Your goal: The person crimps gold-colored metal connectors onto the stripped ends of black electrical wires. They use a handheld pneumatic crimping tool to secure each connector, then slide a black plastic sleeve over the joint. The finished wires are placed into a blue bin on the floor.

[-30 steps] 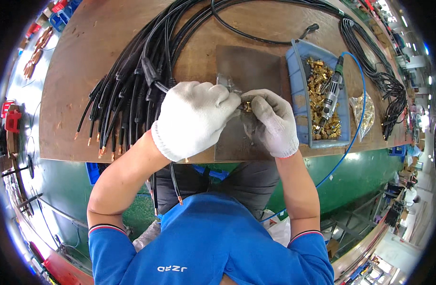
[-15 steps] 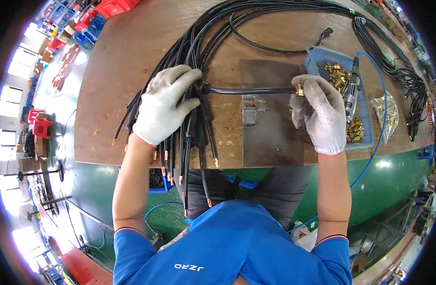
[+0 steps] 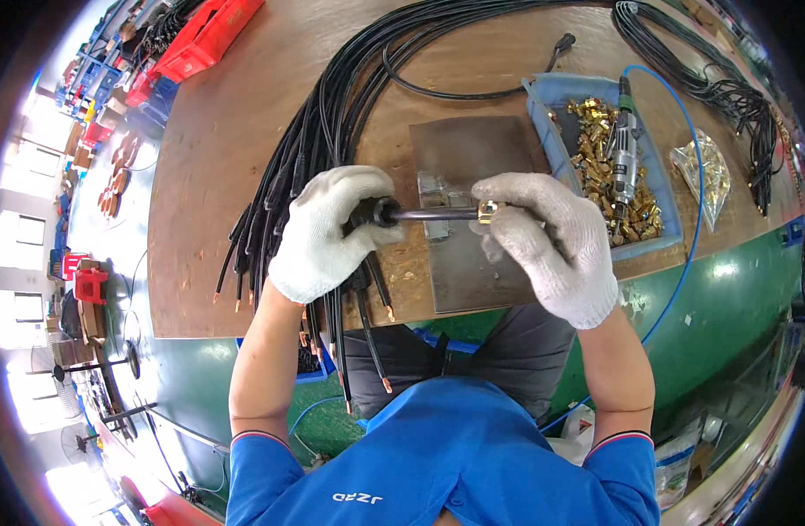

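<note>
"One black cable (image 3: 433, 214) — how is it held?"

"Left hand (image 3: 328, 237): fingers (image 3: 360, 180) curled around the cable's thick joint (image 3: 386, 213). Right hand (image 3: 560, 245): pinching the brass fitting (image 3: 487, 212) at its end, above the dark plate (image 3: 472, 145) by the near edge of the bench (image 3: 205, 193)."

"What has changed?"

"The hands have drawn closer — less cable spans between them, which suggests steadier control of the fitting."

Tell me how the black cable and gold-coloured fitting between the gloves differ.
The black cable looks dark, while the gold-coloured fitting is shiny and bright. The cable is slim and longer; the fitting is short and blocky. The left hand's grip is around the cable's thicker collar, whereas the right hand's grip pinches the fitting. Both are held in line.
</note>
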The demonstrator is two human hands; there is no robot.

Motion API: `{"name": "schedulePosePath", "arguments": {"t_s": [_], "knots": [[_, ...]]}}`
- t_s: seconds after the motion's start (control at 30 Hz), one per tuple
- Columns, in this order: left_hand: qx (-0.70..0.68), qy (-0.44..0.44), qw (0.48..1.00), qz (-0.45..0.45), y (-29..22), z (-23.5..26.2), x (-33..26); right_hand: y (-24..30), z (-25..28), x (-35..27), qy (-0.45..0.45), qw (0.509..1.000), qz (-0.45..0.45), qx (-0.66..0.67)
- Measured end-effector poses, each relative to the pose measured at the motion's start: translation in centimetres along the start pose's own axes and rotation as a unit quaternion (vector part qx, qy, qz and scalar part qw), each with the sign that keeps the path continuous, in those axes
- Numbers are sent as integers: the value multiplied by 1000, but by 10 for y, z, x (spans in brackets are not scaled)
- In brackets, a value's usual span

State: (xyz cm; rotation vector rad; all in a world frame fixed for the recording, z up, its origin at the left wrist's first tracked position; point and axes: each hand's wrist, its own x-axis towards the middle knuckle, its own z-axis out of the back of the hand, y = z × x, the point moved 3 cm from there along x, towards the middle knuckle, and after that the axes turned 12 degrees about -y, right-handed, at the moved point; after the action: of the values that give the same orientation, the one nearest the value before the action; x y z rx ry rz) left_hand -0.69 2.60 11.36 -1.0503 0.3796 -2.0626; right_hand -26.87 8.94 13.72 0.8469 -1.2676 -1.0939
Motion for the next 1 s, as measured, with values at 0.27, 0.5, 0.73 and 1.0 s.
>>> {"name": "schedulePosePath", "arguments": {"t_s": [0.27,0.5,0.73,1.0], "knots": [[-67,70,982,163,-12,-10,-6,-3,-4,-9,-3,1000,-16,16],[-34,79,996,-15,-16,-14,0,-14,-1,-12,-6,999,41,36],[-21,111,994,7,-22,-19,1,-18,5,-11,10,998,58,24],[-39,87,995,6,-24,-23,-1,-21,5,-17,2,997,-13,79]]}}
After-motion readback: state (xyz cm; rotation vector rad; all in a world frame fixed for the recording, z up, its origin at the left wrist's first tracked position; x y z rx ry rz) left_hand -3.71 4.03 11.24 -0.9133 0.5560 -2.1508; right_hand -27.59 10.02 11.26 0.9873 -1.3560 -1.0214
